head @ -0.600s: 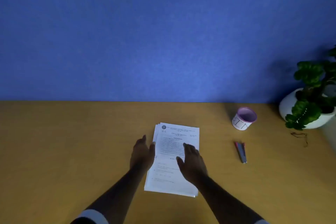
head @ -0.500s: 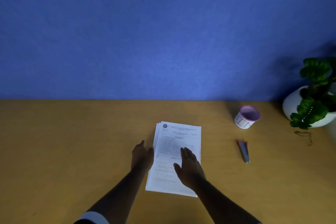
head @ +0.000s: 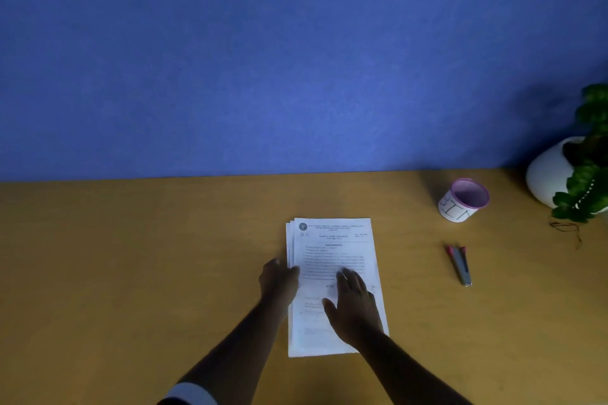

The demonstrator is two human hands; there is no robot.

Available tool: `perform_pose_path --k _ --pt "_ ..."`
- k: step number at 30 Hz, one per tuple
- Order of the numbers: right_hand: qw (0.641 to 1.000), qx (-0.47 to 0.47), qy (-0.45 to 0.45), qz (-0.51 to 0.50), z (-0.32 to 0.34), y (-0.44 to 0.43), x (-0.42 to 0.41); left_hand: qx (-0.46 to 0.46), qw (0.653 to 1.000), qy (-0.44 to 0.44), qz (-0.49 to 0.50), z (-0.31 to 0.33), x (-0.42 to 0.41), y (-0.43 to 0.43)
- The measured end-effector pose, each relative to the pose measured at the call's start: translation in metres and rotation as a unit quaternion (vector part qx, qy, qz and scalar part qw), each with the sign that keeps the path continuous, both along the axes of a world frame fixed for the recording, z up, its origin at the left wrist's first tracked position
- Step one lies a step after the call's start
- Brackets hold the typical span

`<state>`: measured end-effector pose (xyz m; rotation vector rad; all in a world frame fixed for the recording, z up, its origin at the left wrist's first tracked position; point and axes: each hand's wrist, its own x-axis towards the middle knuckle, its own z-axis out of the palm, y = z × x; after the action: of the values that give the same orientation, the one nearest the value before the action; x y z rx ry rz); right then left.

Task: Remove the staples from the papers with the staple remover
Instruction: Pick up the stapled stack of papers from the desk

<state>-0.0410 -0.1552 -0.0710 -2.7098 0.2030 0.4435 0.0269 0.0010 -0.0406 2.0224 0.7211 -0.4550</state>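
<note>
A stack of printed white papers point(head: 332, 240) lies in the middle of the wooden desk point(head: 131, 256). My left hand point(head: 278, 283) rests at the stack's left edge, fingers touching the sheets. Flat on the lower half of the top page lies my right hand point(head: 353, 306), fingers spread, holding nothing. The staple remover point(head: 460, 265), a slim grey tool with red tips, lies on the desk to the right of the papers, apart from both hands. No staple is visible at this distance.
A small white cup with a purple rim point(head: 464, 200) stands at the back right. A white pot with a green plant point(head: 572, 171) sits at the far right edge. A blue wall point(head: 296, 59) backs the desk.
The stack has turned slightly, so that it now lies squarer to the desk edge. Both hands stay on the papers; the view has shifted left.
</note>
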Motion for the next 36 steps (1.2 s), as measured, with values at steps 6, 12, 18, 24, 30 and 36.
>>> perform_pose_path --k 6,12,18,24,30,36 --pt "0.999 0.016 -0.002 -0.027 0.007 0.004 0.001 -0.054 0.998 0.002 -0.034 0.003 0.006 0.007" --pt "0.974 0.170 -0.042 -0.141 0.051 0.019 0.031 -0.094 0.991 -0.075 -0.061 0.026 -0.002 0.002" --pt "0.946 0.281 -0.031 -0.158 0.098 0.023 0.057 -0.294 0.945 -0.069 -0.125 0.051 -0.018 -0.008" --pt "0.967 0.201 -0.075 -0.138 0.108 -0.016 0.061 -0.281 0.947 -0.101 -0.116 0.063 -0.001 -0.003" --pt "0.907 0.410 0.015 -0.101 0.148 -0.063 0.053 -0.184 0.961 -0.171 -0.119 0.105 0.068 0.009" --pt "0.839 0.530 0.050 -0.109 0.162 -0.106 0.061 -0.207 0.918 -0.037 -0.335 0.141 0.120 0.005"
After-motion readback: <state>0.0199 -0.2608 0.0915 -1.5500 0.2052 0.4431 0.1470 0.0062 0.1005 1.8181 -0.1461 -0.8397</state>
